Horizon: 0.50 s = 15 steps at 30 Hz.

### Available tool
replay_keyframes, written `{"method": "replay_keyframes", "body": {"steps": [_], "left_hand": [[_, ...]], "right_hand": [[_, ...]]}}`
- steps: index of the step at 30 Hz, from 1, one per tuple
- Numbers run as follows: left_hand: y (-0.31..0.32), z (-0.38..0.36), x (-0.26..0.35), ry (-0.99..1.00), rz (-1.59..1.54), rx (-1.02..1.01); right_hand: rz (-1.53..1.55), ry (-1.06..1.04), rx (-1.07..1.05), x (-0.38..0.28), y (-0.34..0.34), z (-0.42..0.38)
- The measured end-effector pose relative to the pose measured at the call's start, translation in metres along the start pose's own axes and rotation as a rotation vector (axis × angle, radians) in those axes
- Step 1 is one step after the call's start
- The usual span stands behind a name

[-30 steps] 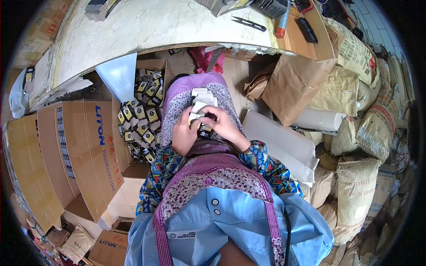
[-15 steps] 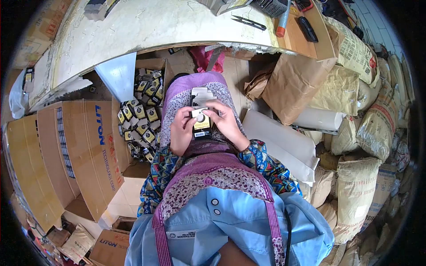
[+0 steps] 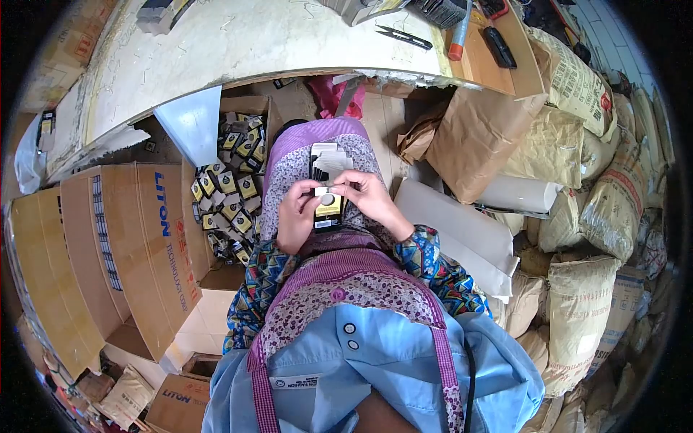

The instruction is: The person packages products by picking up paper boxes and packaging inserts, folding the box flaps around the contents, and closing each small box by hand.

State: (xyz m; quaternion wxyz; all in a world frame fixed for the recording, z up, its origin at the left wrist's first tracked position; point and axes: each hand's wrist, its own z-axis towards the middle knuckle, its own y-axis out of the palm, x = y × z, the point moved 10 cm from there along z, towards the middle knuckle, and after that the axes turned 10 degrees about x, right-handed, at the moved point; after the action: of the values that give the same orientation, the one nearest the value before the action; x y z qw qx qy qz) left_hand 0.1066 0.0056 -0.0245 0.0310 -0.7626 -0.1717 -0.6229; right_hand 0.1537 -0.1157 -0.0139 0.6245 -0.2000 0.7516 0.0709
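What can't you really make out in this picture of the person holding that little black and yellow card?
Head view, the only one:
- Print on the small black-and-yellow packaged card: too small to read.
- Its side edges: covered by the left hand and right hand.
- The stack of white cards on the lap: count unclear, overlapping.
- The open cardboard box of black-and-yellow packs: bottom hidden by the packs.
- Tools on the white tabletop: cut off by the top edge.

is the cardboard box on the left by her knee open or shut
Open. The cardboard box has its flaps folded back, and a loose heap of black-and-yellow packets shows inside it.
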Motion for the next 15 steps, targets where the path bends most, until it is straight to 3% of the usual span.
{"method": "replay_keyframes", "body": {"steps": [2, 3, 4, 6, 7, 9, 10, 12, 14, 15], "left_hand": [[-0.010, 0.003, 0.004, 0.039, 0.175, -0.030], [-0.016, 0.003, 0.021, 0.224, 0.247, -0.096], [-0.045, 0.011, 0.020, 0.101, 0.502, 0.076], [-0.065, -0.002, 0.089, 0.433, 0.934, 0.408], [-0.067, 0.001, 0.086, 0.433, 0.934, 0.408], [-0.061, 0.000, 0.089, 0.637, 0.993, 0.409], [-0.060, -0.003, 0.078, 0.638, 0.994, 0.410], [-0.029, -0.002, 0.034, 0.470, 0.818, 0.075], [0.012, -0.013, 0.039, 0.624, 0.921, -0.028], [0.023, -0.014, 0.037, 0.627, 0.904, -0.062]], "right_hand": [[-0.037, -0.060, 0.115, -0.001, -0.001, -0.001], [-0.292, -0.038, 0.126, 0.002, -0.003, -0.001], [-0.502, -0.219, 0.184, -0.012, -0.003, -0.005], [-0.964, -0.213, 0.167, 0.002, 0.003, -0.010], [-0.964, -0.214, 0.167, 0.009, 0.004, -0.010], [-1.117, -0.350, 0.144, 0.013, 0.015, -0.012], [-1.117, -0.350, 0.144, 0.007, 0.014, -0.011], [-0.941, -0.376, 0.236, -0.019, 0.003, -0.009], [-0.887, -0.385, 0.300, -0.028, -0.002, -0.008], [-0.620, -0.324, 0.289, -0.019, -0.004, -0.005]]}}
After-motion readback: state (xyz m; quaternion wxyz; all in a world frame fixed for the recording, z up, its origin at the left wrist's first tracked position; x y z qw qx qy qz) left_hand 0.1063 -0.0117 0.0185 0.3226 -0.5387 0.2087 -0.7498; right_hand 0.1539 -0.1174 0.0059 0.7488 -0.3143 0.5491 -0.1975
